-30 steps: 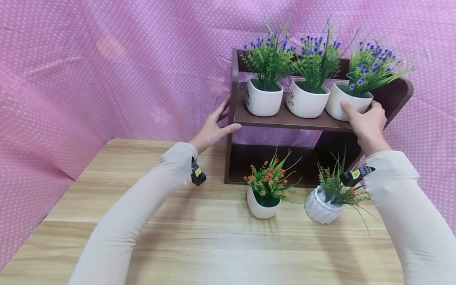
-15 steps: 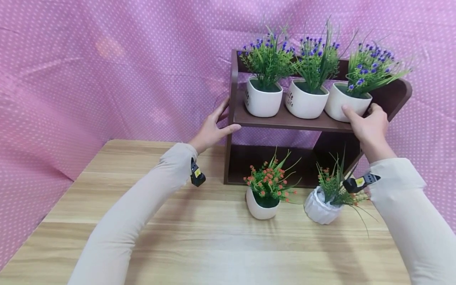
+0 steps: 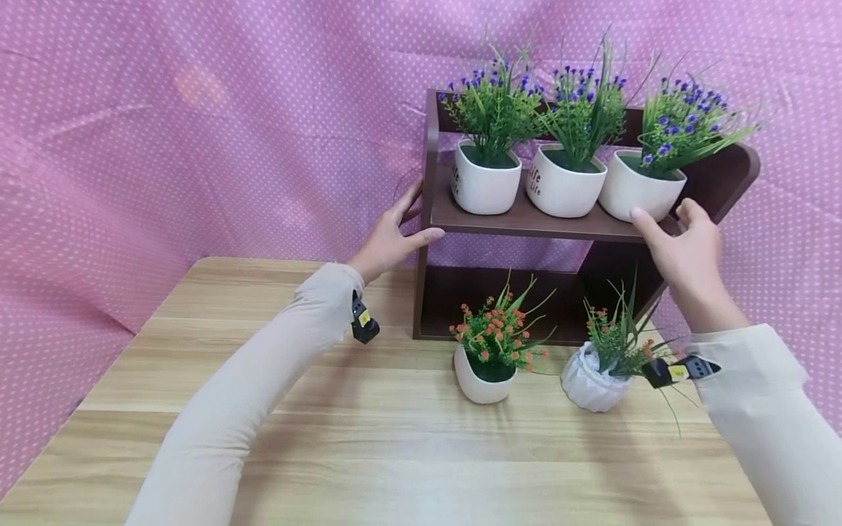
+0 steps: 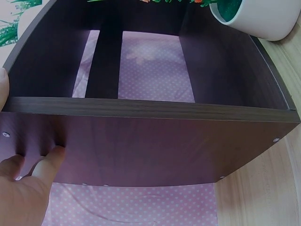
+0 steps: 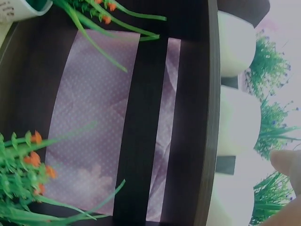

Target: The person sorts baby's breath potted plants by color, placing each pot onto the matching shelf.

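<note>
My left hand point(image 3: 388, 241) holds the left side panel of a dark brown wooden shelf point(image 3: 526, 232). Its thumb lies across the front edge, while the fingertips touch the outer face, as the left wrist view shows. On the upper board stand three white pots with purple flowers: a left pot point(image 3: 487, 183), a middle pot point(image 3: 567, 186) and a right pot point(image 3: 641, 191). Just in front of the right pot is my right hand point(image 3: 687, 252), thumb and fingers spread with nothing between them. The thumb tip overlaps the pot's lower edge in the head view.
Before the shelf, on the wooden table point(image 3: 316, 438), stand a white pot with orange flowers point(image 3: 483, 383) and a ribbed white pot point(image 3: 592, 383), also with orange flowers. A pink dotted cloth point(image 3: 263, 131) hangs behind and around the shelf.
My right hand has let go of the right pot and drawn back slightly toward me and downward. The left hand, shelf and pots stay in place.
</note>
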Motion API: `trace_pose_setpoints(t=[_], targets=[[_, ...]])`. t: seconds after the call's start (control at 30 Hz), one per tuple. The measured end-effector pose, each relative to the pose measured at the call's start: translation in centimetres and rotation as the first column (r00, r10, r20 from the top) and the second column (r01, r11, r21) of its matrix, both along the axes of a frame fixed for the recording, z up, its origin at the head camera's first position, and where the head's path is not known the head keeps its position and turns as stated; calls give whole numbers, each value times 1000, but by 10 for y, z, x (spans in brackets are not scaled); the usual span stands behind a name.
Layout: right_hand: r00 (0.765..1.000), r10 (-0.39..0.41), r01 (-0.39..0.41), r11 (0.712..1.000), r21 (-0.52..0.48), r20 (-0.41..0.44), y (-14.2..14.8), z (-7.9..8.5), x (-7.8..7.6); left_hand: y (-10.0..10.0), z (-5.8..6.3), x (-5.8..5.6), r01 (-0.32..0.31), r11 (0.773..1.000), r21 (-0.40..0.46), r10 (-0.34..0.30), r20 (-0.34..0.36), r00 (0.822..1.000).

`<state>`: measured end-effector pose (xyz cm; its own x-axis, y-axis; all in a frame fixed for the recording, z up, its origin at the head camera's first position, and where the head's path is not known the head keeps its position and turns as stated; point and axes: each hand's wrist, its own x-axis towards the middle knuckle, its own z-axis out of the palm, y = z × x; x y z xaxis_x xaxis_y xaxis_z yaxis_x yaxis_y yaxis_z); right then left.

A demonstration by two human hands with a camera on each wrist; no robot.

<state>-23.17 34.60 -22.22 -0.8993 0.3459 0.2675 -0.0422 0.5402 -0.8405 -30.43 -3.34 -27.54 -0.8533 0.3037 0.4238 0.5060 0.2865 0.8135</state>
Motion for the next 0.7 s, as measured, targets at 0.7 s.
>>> trace_pose_setpoints(t=[0.7], targets=[[971, 239, -239, 971, 22, -11, -32, -53, 55, 0, 1, 2, 1, 1000, -9, -1, -9, 1000]])
